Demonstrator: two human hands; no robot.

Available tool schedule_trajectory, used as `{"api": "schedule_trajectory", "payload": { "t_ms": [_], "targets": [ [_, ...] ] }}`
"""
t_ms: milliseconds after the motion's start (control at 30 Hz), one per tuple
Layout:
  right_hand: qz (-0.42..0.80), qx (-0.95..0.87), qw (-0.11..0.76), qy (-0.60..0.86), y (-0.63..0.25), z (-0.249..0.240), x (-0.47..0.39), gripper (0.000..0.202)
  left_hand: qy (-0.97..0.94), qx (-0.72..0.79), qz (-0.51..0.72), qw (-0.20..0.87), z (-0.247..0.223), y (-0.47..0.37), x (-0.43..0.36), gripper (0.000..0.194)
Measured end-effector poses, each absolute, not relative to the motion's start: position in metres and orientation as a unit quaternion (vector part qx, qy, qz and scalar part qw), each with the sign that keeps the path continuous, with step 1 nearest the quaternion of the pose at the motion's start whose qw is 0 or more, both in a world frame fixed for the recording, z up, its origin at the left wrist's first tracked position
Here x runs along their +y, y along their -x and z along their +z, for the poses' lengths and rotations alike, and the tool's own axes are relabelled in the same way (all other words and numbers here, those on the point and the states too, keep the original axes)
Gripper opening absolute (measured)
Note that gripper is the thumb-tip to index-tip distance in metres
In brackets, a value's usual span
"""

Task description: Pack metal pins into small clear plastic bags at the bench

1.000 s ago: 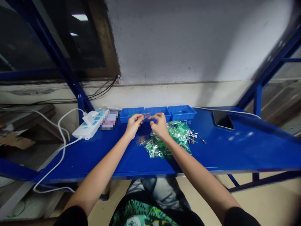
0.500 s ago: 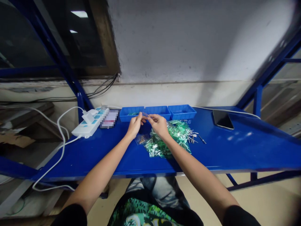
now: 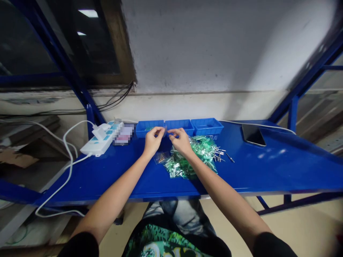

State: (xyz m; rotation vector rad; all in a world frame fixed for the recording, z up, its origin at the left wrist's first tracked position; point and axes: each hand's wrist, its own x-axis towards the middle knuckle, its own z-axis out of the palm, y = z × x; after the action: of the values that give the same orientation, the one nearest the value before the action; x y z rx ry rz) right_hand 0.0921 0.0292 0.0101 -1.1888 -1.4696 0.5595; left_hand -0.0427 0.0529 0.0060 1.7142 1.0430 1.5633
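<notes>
My left hand (image 3: pixel 153 141) pinches a small clear plastic bag (image 3: pixel 165 131) between thumb and fingertips, in front of the blue bins. Just to its right is my right hand (image 3: pixel 181 142), its thumb and forefinger pressed together close to the bag; whatever is between them is too small to make out. Under and beside my right wrist lies a heap of small clear bags with green and silvery pieces (image 3: pixel 184 164). Left of that heap rests a little clear bag with copper-coloured pieces (image 3: pixel 161 157). Several thin metal shafts (image 3: pixel 219 154) lie at the heap's right edge.
Three blue bins, the right one (image 3: pixel 207 127) among them, stand in a row along the back of the blue table (image 3: pixel 284 167). A white power strip (image 3: pixel 98 142) with cables is at the left. A dark phone (image 3: pixel 254 135) lies at the right.
My hands have moved slightly apart. The clear bag, stretched between both hands before, now stands upright in my left fingertips.
</notes>
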Motion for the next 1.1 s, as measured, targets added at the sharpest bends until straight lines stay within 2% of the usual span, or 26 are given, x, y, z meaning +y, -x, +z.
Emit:
{"api": "schedule_trajectory", "payload": {
  "t_ms": [33, 100, 167, 267, 433, 600, 700, 800, 933, 1033, 1100],
  "targets": [
    [0.250, -0.615, 0.551, 0.506, -0.093, 0.011, 0.031, 0.023, -0.649, 0.390, 0.590, 0.280, 0.007, 0.042, 0.051, 0.018],
    [0.311, -0.591, 0.553, 0.499, -0.095, 0.012, 0.033, 0.041, -0.673, 0.381, 0.586, 0.243, 0.010, 0.042, 0.048, 0.015],
    [0.399, -0.539, 0.570, 0.474, -0.096, 0.015, 0.033, 0.049, -0.719, 0.356, 0.570, 0.179, 0.012, 0.042, 0.044, 0.014],
    [0.470, -0.476, 0.600, 0.439, -0.095, 0.019, 0.031, 0.043, -0.787, 0.305, 0.532, 0.061, 0.014, 0.042, 0.042, 0.014],
    [0.429, -0.478, 0.627, 0.440, -0.092, 0.018, 0.030, 0.031, -0.822, 0.303, 0.483, -0.007, 0.011, 0.043, 0.042, 0.017],
    [0.337, -0.494, 0.669, 0.441, -0.092, 0.017, 0.030, 0.024, -0.826, 0.333, 0.452, 0.046, 0.012, 0.041, 0.040, 0.021],
    [0.265, -0.495, 0.693, 0.452, -0.097, 0.023, 0.026, 0.022, -0.865, 0.327, 0.363, 0.119, 0.016, 0.049, 0.041, 0.027],
    [0.110, -0.506, 0.711, 0.476, -0.105, 0.034, 0.020, 0.022, -0.902, 0.339, 0.230, 0.136, 0.019, 0.066, 0.043, 0.028],
    [-0.087, -0.506, 0.708, 0.485, -0.121, 0.049, 0.017, 0.024, -0.900, 0.398, 0.112, 0.138, 0.017, 0.081, 0.043, 0.042],
    [-0.148, -0.543, 0.650, 0.511, -0.132, 0.050, 0.028, 0.027, -0.891, 0.415, 0.096, 0.158, 0.013, 0.080, 0.043, 0.042],
    [-0.160, -0.608, 0.546, 0.554, -0.137, 0.045, 0.038, 0.029, -0.886, 0.414, 0.106, 0.183, 0.012, 0.079, 0.044, 0.038]
  ]
}}
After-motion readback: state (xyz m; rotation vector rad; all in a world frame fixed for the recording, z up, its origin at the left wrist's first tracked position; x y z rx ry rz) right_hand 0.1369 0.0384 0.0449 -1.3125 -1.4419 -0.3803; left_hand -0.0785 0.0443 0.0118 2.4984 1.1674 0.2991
